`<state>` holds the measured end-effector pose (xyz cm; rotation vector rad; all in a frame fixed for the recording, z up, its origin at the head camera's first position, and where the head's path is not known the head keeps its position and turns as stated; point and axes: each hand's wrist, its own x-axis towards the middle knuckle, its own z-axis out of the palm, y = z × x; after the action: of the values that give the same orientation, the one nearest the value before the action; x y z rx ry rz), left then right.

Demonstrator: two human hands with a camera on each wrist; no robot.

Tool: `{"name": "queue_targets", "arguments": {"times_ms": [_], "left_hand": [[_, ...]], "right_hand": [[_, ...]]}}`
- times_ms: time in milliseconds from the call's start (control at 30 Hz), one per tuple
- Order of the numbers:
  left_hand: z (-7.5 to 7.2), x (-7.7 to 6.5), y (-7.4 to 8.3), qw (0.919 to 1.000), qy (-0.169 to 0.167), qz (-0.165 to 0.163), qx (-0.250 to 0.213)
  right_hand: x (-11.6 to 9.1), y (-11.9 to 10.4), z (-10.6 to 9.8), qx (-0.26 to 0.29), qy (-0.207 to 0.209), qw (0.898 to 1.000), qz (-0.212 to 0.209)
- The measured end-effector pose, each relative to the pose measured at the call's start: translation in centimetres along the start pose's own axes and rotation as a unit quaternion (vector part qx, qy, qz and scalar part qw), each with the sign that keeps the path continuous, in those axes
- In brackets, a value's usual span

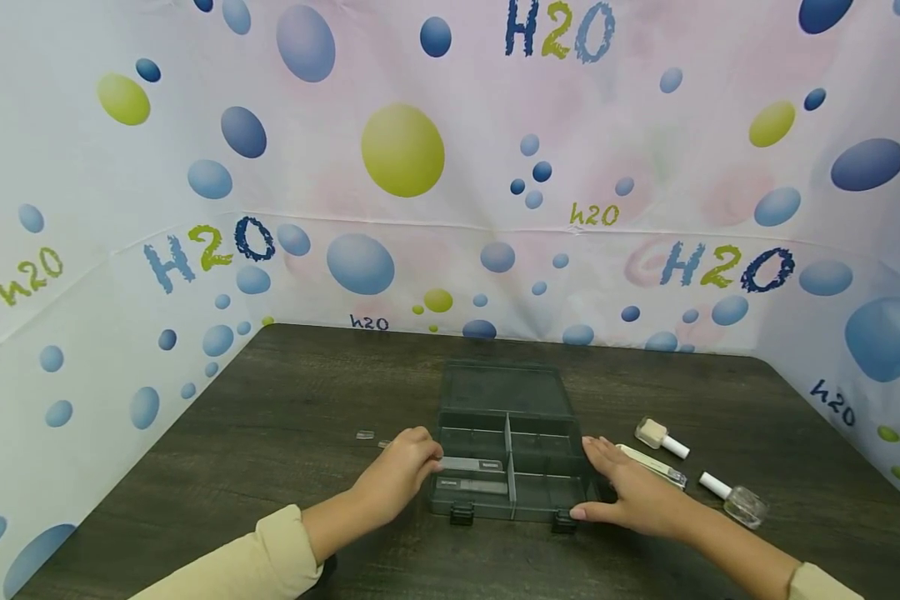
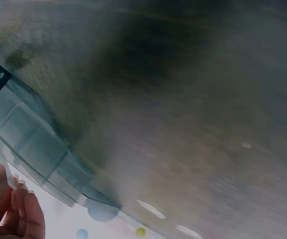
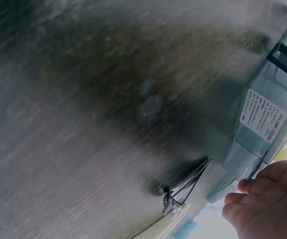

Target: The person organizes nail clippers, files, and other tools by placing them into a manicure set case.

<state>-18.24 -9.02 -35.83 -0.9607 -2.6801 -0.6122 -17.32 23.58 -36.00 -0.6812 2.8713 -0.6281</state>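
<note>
A dark translucent compartment box (image 1: 512, 514) stands with its lid (image 1: 504, 390) laid open behind it. At the box's left wall my left hand (image 1: 397, 473) pinches the end of a light grey flat strip (image 1: 468, 464), which lies over the left compartments. A similar strip (image 1: 472, 486) lies in the front left compartment. My right hand (image 1: 633, 492) rests against the box's right side, fingers spread and fairly straight, thumb by the front right latch (image 1: 564, 523). In the right wrist view its fingers (image 3: 263, 186) touch the box's edge.
Right of the box lie a pale yellow-green nail clipper (image 1: 648, 463), a cream nail polish bottle (image 1: 652, 432) and a clear nail polish bottle (image 1: 745, 506), both white-capped. Small clear pieces (image 1: 364, 435) lie left of the box. A printed cloth (image 1: 465, 208) surrounds the dark table (image 1: 307, 375).
</note>
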Motion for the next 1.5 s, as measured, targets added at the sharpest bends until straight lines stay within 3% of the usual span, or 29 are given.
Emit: {"name": "queue_targets", "arguments": {"times_ms": [367, 667, 1000, 1167, 1367, 1433, 1500], "left_hand": [[1.0, 1.2, 1.0, 0.9898, -0.005, 0.051, 0.133], [1.3, 1.6, 1.0, 0.9704, 0.001, 0.062, 0.234], [1.4, 2.8, 1.7, 0.945, -0.097, 0.021, 0.312], [1.5, 3.2, 2.1, 0.9337, -0.122, 0.012, 0.337], [1.7, 3.1, 2.0, 0.9358, -0.111, 0.016, 0.334], [1.6, 2.9, 1.8, 0.9415, -0.098, 0.021, 0.322], [1.6, 2.8, 1.4, 0.9538, -0.076, 0.028, 0.289]], "right_hand": [[0.0, 0.0, 0.0, -0.007, 0.005, 1.0, -0.003], [0.0, -0.1, 0.0, -0.003, 0.003, 1.0, -0.001], [-0.1, -0.1, 0.0, 0.004, 0.0, 1.0, 0.003], [-0.1, -0.1, 0.1, 0.002, 0.002, 1.0, 0.001], [-0.1, -0.1, 0.1, 0.004, 0.001, 1.0, 0.002], [-0.1, -0.2, 0.1, 0.004, -0.001, 1.0, 0.004], [-0.1, -0.2, 0.1, 0.004, -0.002, 1.0, 0.005]]}}
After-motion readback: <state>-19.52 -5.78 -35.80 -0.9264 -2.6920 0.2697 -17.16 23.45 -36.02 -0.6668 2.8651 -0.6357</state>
